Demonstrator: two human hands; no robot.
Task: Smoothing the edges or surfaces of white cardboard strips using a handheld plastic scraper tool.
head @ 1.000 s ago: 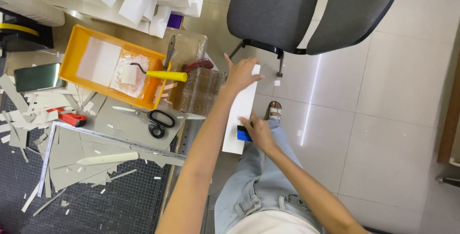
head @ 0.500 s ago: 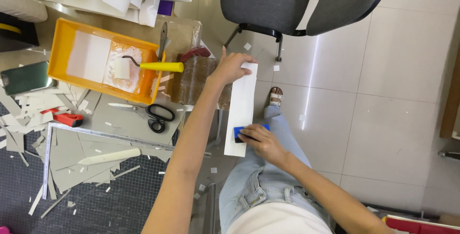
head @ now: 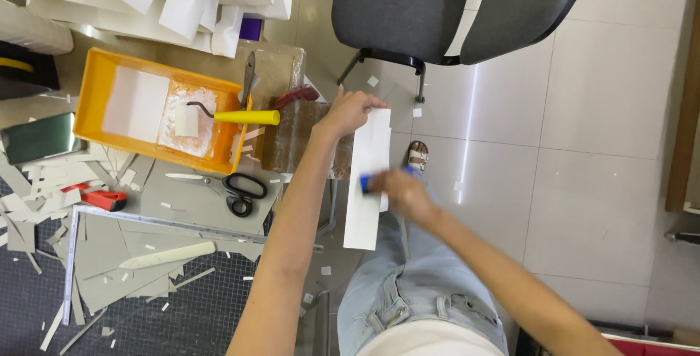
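Observation:
A long white strip of card [head: 370, 145] lies across my lap, running away from me. My left hand [head: 348, 112] pinches its far end at the upper left corner. My right hand [head: 403, 194] is blurred and grips a small blue tool [head: 365, 183] pressed onto the middle of the strip. My legs in light jeans [head: 408, 283] are under the strip.
A table at left carries a yellow paint tray [head: 98, 86] with a yellow-handled roller [head: 240, 117], black scissors [head: 237, 185], a red cutter [head: 102, 199], a metal ruler [head: 168, 225] and card scraps. A grey chair [head: 452, 6] stands ahead on the tiled floor.
My right hand has slid the blue tool farther along the white strip, away from me. My left hand keeps hold of the far end.

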